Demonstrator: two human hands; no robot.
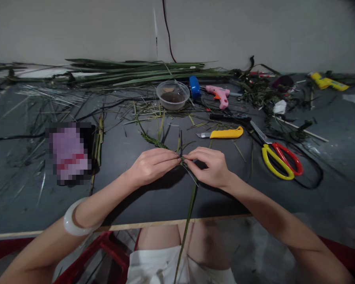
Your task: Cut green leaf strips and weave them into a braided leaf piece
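Note:
My left hand (154,163) is closed on the woven green leaf piece (154,141), whose braided end curls out beyond its fingers to the upper left. Close beside it, my right hand (208,165) pinches the same piece at the middle, its thumb and forefinger nearly touching the left fingertips. From between the hands a long green leaf strip (189,205) hangs down over the table's front edge, and several thin strips stick up and outward. The exact spot where the fingers meet is partly hidden.
Beyond the hands lie a yellow craft knife (226,133), a clear water bowl (172,96), a blue lid (195,87) and a pink glue gun (219,96). Scissors (278,159) rest at right, a blurred phone (69,154) at left. Long leaves (136,71) line the wall.

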